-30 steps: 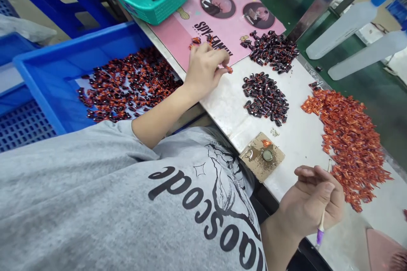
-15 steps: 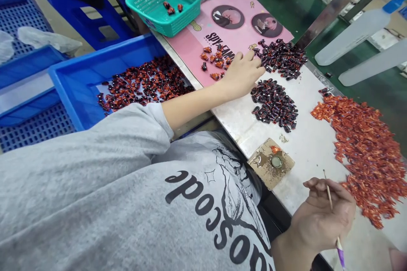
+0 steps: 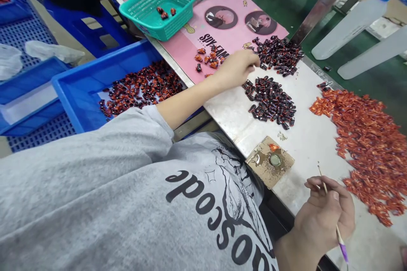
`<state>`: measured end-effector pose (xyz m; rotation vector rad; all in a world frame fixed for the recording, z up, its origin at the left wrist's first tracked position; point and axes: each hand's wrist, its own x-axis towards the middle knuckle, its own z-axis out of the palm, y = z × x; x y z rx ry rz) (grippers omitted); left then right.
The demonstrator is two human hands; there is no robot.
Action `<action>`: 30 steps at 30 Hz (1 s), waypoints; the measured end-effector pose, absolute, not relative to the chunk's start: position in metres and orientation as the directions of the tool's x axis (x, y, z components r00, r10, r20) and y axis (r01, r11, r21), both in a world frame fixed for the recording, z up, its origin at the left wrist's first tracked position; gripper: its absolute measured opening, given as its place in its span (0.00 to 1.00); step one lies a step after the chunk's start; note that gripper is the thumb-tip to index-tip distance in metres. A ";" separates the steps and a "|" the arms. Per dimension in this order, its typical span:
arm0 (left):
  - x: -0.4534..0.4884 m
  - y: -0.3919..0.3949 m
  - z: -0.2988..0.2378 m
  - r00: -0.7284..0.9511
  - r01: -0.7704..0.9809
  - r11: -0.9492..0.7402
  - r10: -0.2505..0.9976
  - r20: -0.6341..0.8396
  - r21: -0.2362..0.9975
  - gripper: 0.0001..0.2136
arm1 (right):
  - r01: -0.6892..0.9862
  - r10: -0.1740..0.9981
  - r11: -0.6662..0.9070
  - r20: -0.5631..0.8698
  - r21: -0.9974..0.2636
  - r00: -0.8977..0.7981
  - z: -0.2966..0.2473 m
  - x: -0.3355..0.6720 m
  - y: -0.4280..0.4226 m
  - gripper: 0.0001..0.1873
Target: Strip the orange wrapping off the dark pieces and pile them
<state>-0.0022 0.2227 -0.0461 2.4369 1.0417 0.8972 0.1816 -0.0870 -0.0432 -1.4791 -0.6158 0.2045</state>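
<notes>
Since the last frame, my left hand point(image 3: 237, 70) has drawn slightly back from the upper dark pile point(image 3: 279, 55). Left to right: a blue crate point(image 3: 83, 77) of red-and-black pieces; a teal basket point(image 3: 143, 20) holding a few pieces, on a pink printed mat point(image 3: 187, 53); small red pieces point(image 3: 208, 58) on the mat, just beside my narrowly curled left fingers point(image 3: 252, 61), whether pinching anything I cannot tell; a lower dark pile point(image 3: 270, 101) on the bench point(image 3: 232, 116); a cardboard pad point(image 3: 259, 161) bearing a round metal disc point(image 3: 275, 160); my right hand point(image 3: 324, 216), closed on a thin stick point(image 3: 337, 230) with a purple end, near an orange heap point(image 3: 359, 148).
</notes>
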 end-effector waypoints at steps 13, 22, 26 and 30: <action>-0.037 0.206 -0.055 0.386 0.517 -0.652 0.756 0.529 0.554 0.14 | 0.255 0.467 0.124 0.284 -0.959 0.837 -0.044 0.183 -0.081 0.13; -0.023 0.126 -0.040 0.516 -0.037 -0.346 0.797 0.314 0.937 0.09 | 0.393 0.668 -0.098 0.233 -0.914 0.707 -0.043 0.171 -0.090 0.19; -0.008 0.099 -0.046 0.580 -0.193 -0.145 0.781 0.232 0.970 0.09 | 0.540 0.815 -0.210 0.158 -0.815 0.557 -0.040 0.168 -0.086 0.26; -0.002 0.085 -0.051 0.567 -0.248 -0.089 0.794 0.219 0.965 0.13 | 0.623 0.835 -0.264 0.149 -0.736 0.529 -0.042 0.168 -0.083 0.30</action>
